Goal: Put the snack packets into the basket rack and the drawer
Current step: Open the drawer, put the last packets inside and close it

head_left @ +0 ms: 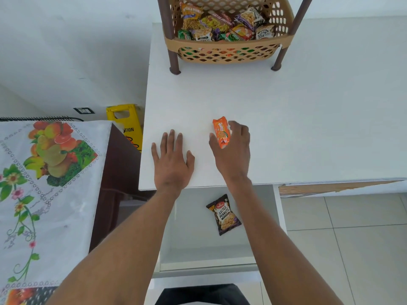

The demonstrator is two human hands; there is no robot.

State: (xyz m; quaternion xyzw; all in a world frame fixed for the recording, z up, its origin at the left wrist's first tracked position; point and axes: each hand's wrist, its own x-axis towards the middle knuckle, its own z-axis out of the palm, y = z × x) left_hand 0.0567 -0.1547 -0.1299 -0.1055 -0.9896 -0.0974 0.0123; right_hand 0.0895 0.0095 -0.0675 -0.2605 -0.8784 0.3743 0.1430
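Gripping the orange packet [221,132] in my right hand [233,150]; left hand [171,159] flat, empty. Basket rack [229,44] stocked, drawer [189,238] holds one peanut packet [223,214]; this one not yet stowed

The dark packet [223,214] in the drawer [189,230] reads "SALTED PEANUTS". The orange packet [221,132] seems to say "Bounce". The yellow sign [127,126] shows "TION". In the basket [226,55], the left packet [191,15] reads "ASALA PEANU", the middle packet [220,22] "ATTA MEETHA", and the right packet [264,33] "NUTS", upside down.
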